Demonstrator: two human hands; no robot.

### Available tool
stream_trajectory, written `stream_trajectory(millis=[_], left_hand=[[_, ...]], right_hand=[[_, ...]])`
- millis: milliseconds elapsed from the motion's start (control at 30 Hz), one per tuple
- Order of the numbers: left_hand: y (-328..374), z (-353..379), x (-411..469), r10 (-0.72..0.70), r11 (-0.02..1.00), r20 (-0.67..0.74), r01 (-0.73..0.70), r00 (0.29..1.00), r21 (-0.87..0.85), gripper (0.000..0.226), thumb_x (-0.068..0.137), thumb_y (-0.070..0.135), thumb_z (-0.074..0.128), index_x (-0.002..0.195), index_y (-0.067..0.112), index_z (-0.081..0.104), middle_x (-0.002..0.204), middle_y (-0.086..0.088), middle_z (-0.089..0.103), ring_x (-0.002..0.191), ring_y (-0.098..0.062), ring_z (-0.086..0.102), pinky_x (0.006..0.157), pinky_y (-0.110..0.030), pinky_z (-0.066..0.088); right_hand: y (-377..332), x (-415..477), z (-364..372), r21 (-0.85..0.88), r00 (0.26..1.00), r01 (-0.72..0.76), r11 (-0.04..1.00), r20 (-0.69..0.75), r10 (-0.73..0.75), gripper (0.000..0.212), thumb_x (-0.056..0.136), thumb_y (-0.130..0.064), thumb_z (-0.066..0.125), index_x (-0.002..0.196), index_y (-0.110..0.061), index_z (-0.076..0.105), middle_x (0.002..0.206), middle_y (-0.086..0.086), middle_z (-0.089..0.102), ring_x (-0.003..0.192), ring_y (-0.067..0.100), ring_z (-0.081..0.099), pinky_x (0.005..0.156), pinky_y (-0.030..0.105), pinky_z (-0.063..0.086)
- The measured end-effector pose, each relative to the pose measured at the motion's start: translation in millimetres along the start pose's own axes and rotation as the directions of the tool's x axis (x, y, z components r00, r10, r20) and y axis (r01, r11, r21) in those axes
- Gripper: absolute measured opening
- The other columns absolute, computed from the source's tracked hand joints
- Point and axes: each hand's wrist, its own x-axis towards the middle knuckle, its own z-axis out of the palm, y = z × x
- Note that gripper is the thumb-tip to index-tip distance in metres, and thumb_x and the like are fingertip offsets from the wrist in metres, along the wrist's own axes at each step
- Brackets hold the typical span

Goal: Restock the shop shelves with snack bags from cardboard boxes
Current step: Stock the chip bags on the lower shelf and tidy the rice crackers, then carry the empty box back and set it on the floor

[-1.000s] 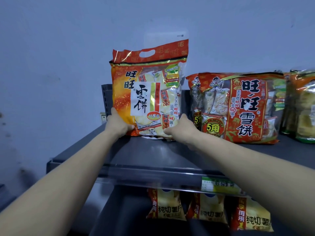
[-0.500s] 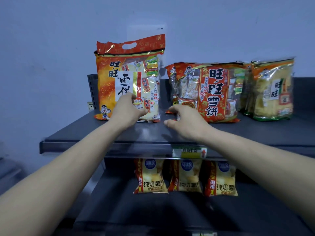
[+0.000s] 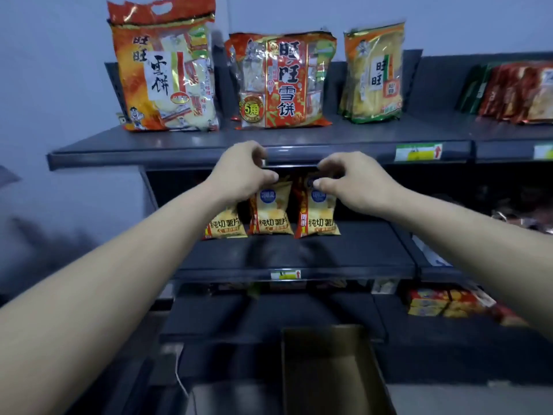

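Head view. Toppling is judged the risk: the tall rice-cracker bag (image 3: 163, 70) is stood upright at the open left end of the top shelf (image 3: 179, 142). Left hand (image 3: 242, 172) and right hand (image 3: 356, 182) are held loosely curled, empty, before the chip bags (image 3: 270, 211). Cardboard box (image 3: 329, 369) is seen below. Dark metal shelving, pale wall (image 3: 59, 55), dim light.

The tall bag (image 3: 163, 70) was orange and red, with black characters on a white label. The middle bag (image 3: 281, 82) was red and gold with white characters. The third bag (image 3: 372, 73) was pale yellow, trimmed green. The crisp packs (image 3: 270, 211) were yellow with red edges and blue circles. The shelves (image 3: 149, 142) were dark grey, the wall (image 3: 59, 70) blue-grey, the box (image 3: 329, 369) brown.
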Motion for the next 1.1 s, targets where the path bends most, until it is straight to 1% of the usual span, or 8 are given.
stream_trajectory(millis=[133,233,400,533,667,800,933,1100], left_hand=[[2,48,-38,-0.073,0.997,0.113,0.077,0.991,-0.027,0.037,0.08,0.02,0.074,0.112,0.008,0.06,0.099,-0.004,0.06,0.086,-0.018,0.055,0.072,-0.03,0.045],[0,89,-60,-0.134,0.989,0.233,0.144,0.963,-0.023,0.043,0.08,0.023,0.074,0.117,0.007,0.058,0.108,-0.008,0.062,0.09,-0.019,0.053,0.074,-0.027,0.042],[-23,153,-86,-0.235,0.968,0.43,0.252,0.872,0.019,0.046,0.082,0.022,0.073,0.12,0.005,0.055,0.12,-0.011,0.058,0.109,-0.026,0.055,0.084,-0.028,0.04],[-62,197,-101,-0.305,0.947,0.56,0.308,0.771,0.091,0.05,0.083,0.02,0.071,0.123,-0.002,0.052,0.104,-0.01,0.058,0.101,-0.026,0.053,0.079,-0.029,0.039],[-111,237,-114,-0.369,0.926,0.608,0.335,0.703,0.174,0.062,0.086,0.021,0.069,0.137,-0.002,0.043,0.141,-0.017,0.046,0.128,-0.03,0.046,0.1,-0.032,0.039],[-157,272,-127,-0.442,0.891,0.642,0.389,0.626,0.235,0.053,0.089,0.018,0.063,0.135,-0.002,0.045,0.136,-0.017,0.051,0.12,-0.029,0.052,0.084,-0.028,0.042],[-196,305,-140,-0.494,0.861,0.646,0.43,0.582,0.271,0.053,0.09,0.016,0.062,0.136,-0.001,0.043,0.137,-0.016,0.05,0.121,-0.03,0.052,0.097,-0.033,0.045],[-236,342,-152,-0.56,0.822,0.638,0.453,0.529,0.346,0.052,0.088,0.02,0.063,0.134,0.002,0.044,0.129,-0.016,0.055,0.112,-0.029,0.057,0.081,-0.028,0.048]], right_hand=[[36,-45,14,0.0,0.989,-0.104,0.995,0.11,0.103,0.041,0.088,-0.026,0.063,0.124,-0.008,0.06,0.128,0.009,0.06,0.119,0.023,0.055,0.096,0.025,0.04],[65,-76,29,-0.008,0.954,-0.222,0.975,0.202,0.219,0.044,0.089,-0.028,0.063,0.127,-0.006,0.057,0.13,0.011,0.058,0.12,0.025,0.054,0.098,0.029,0.041],[112,-122,61,-0.071,0.865,-0.409,0.91,0.289,0.411,0.046,0.088,-0.029,0.064,0.126,-0.003,0.057,0.13,0.014,0.058,0.121,0.028,0.053,0.1,0.034,0.042],[144,-147,95,-0.119,0.766,-0.544,0.831,0.334,0.549,0.042,0.087,-0.028,0.065,0.117,0.0,0.06,0.129,0.018,0.059,0.12,0.029,0.054,0.099,0.035,0.043],[170,-167,133,-0.127,0.656,-0.661,0.74,0.381,0.652,0.044,0.089,-0.027,0.064,0.123,0.0,0.057,0.128,0.016,0.058,0.118,0.03,0.054,0.098,0.036,0.044],[196,-183,174,-0.159,0.555,-0.739,0.655,0.407,0.725,0.043,0.09,-0.026,0.062,0.124,-0.001,0.057,0.128,0.016,0.059,0.12,0.029,0.054,0.094,0.031,0.043],[227,-198,215,-0.188,0.489,-0.779,0.598,0.415,0.767,0.037,0.089,-0.029,0.062,0.119,-0.007,0.062,0.12,0.015,0.065,0.112,0.03,0.059,0.087,0.03,0.045],[257,-212,256,-0.231,0.431,-0.811,0.538,0.386,0.815,0.047,0.09,-0.026,0.06,0.131,-0.005,0.051,0.13,0.015,0.058,0.12,0.031,0.053,0.099,0.034,0.042]])
